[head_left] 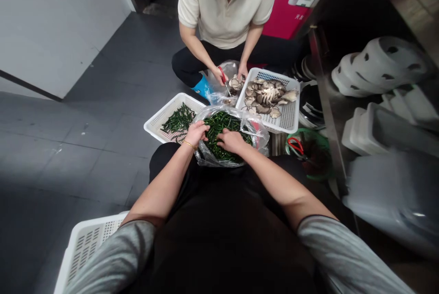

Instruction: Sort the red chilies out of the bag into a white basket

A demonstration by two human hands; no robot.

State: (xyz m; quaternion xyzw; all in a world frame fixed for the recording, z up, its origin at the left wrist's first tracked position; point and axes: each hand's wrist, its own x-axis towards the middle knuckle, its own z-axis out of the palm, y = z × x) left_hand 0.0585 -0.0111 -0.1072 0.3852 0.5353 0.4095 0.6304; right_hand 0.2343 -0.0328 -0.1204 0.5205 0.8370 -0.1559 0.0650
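A clear plastic bag (214, 162) full of thin green chili peppers (222, 122) rests open at my lap. My left hand (197, 134), a bracelet at its wrist, is at the bag's left side with its fingers curled; whatever they hold is too small to make out. Inside the bag's mouth, my right hand (231, 141) has its fingertips closed among the peppers. Just left of the bag stands a white perforated basket (154, 122) with a smaller heap of green chili peppers (178, 119) in it.
Opposite me a seated person holds red-handled scissors (222, 76) and mushrooms (236, 82). Their white basket (290, 120) holds more mushrooms. At right are a green basket (324, 173) with red-handled scissors (297, 145) and shelved white containers (360, 131). Another white basket (87, 243) is lower left.
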